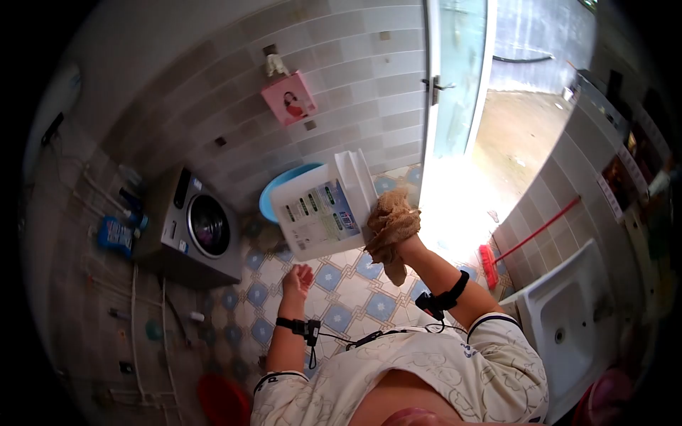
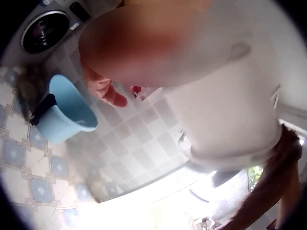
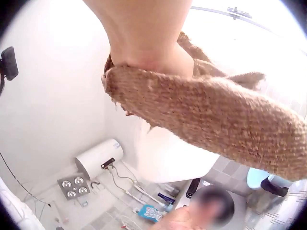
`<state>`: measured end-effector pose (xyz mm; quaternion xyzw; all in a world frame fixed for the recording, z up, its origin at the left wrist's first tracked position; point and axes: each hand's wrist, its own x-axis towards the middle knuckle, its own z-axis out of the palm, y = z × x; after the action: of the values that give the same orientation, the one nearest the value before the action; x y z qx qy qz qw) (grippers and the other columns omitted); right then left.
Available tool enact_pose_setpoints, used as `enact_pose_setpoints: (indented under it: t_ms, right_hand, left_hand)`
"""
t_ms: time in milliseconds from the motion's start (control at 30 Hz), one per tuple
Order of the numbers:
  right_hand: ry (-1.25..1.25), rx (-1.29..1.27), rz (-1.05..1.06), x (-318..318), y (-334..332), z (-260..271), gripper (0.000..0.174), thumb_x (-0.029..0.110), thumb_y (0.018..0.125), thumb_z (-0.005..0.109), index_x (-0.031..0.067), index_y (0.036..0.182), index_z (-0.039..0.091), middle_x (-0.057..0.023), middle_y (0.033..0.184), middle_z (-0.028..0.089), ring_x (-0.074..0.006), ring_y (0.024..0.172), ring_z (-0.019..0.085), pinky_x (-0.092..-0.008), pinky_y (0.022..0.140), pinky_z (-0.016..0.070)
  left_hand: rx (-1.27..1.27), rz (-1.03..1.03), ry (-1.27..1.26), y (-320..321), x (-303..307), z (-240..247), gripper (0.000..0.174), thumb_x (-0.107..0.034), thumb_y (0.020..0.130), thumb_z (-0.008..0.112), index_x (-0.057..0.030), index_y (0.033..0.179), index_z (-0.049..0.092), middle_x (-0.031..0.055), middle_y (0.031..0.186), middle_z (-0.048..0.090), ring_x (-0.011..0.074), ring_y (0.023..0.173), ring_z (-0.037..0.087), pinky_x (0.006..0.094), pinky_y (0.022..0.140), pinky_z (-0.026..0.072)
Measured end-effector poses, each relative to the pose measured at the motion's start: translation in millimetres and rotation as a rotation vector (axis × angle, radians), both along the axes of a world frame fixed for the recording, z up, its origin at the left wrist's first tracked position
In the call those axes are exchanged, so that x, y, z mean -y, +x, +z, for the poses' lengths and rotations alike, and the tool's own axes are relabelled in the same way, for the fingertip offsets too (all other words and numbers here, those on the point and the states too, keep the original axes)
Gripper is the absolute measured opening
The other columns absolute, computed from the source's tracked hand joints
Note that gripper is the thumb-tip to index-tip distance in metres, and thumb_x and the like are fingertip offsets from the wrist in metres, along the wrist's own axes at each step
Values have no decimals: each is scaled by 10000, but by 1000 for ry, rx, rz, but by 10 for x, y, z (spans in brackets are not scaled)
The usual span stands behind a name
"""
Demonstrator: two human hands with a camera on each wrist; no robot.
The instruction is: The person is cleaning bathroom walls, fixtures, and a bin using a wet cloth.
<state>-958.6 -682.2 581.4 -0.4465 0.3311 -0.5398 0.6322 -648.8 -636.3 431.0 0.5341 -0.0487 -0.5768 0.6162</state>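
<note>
A white square plastic bucket (image 1: 295, 206) with a printed label is tilted in mid-air in front of the person. My right hand (image 3: 156, 62) holds a rough brown cloth (image 1: 393, 221) bunched against the bucket's rim side; the cloth hides its fingers. Below the bucket's lower corner in the head view is my left hand (image 1: 299, 279), palm turned up and fingers relaxed, with nothing in it. The left wrist view shows the pale bucket wall (image 2: 225, 115) close up, with the left fingers (image 2: 114, 97) off to one side.
A grey front-loading washing machine (image 1: 188, 234) stands at the left. Behind the bucket is a light-blue tub (image 1: 268, 202). An opened glass door (image 1: 458, 85), a red broom (image 1: 487, 266) and a white sink (image 1: 568, 319) are to the right; a red basin (image 1: 222, 400) sits at lower left.
</note>
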Motion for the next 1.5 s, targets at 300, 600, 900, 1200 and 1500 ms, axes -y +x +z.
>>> enact_pose_setpoints:
  t_ms: [300, 600, 900, 1200, 1500]
  right_hand:
    - [-1220, -928, 46, 99, 873, -177, 249, 249, 631, 625, 103, 831, 603, -82, 781, 597, -274, 743, 584, -365, 635, 474]
    - [-731, -541, 754, 1043, 1481, -413, 273, 160, 784, 519, 16, 1013, 558, -161, 1022, 576, -350, 967, 523, -398, 815, 434]
    - [-866, -331, 1169, 2173, 2932, -861, 373, 187, 834, 487, 14, 1165, 476, -179, 1183, 471, -310, 1112, 417, -379, 980, 263]
    - [-1188, -745, 1023, 2229, 4657, -785, 316, 250, 795, 538, 53, 1042, 557, -164, 1051, 550, -306, 995, 487, -375, 897, 346]
    - [-1085, -825, 1139, 2147, 6219, -686, 309, 299, 772, 568, 75, 985, 587, -152, 1012, 571, -287, 961, 510, -377, 859, 381]
  left_hand:
    - [99, -114, -290, -502, -97, 1524, 501, -348, 827, 577, -65, 1190, 380, 93, 1107, 495, 251, 962, 544, 371, 730, 504]
    - [271, 475, -234, -94, 581, 1159, 351, 17, 748, 458, -56, 1089, 490, 57, 997, 550, 217, 907, 566, 335, 719, 503]
    - [525, 505, -128, -64, 1282, 1071, 468, -83, 862, 439, -55, 1293, 258, 127, 1242, 391, 226, 1140, 400, 312, 931, 341]
    - [1320, 631, 33, 904, 1255, 981, 498, -90, 861, 446, -6, 1295, 218, 213, 1055, 517, 346, 977, 531, 342, 847, 412]
    - [1169, 542, 42, 2534, 1109, 934, 442, -44, 731, 418, 11, 1168, 398, 213, 1147, 410, 363, 1105, 386, 363, 924, 326]
